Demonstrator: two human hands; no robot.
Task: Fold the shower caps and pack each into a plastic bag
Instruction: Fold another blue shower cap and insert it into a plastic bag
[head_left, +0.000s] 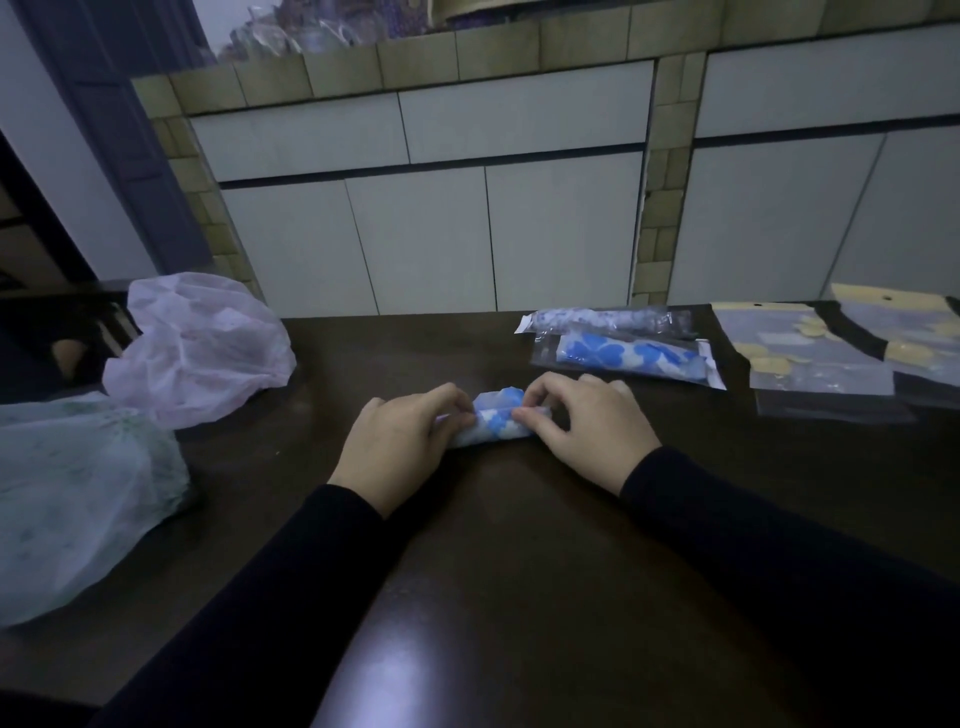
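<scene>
A rolled shower cap (494, 422), white with blue shapes, lies on the dark table (519, 545) between my hands. My left hand (400, 447) grips its left end, fingers curled over the roll. My right hand (587, 428) pinches the right end with thumb and fingertips. Two packed caps sit behind in clear plastic bags: a blue-patterned one (628, 358) and a paler one (602, 318) farther back. Flat bags with yellow headers (815, 353) lie at the right.
A loose pink shower cap (202, 345) and a pale green one (78, 493) are heaped on the table's left side. White cabinet doors (493, 234) with tiled edging stand behind the table. A dark doorway is at the far left.
</scene>
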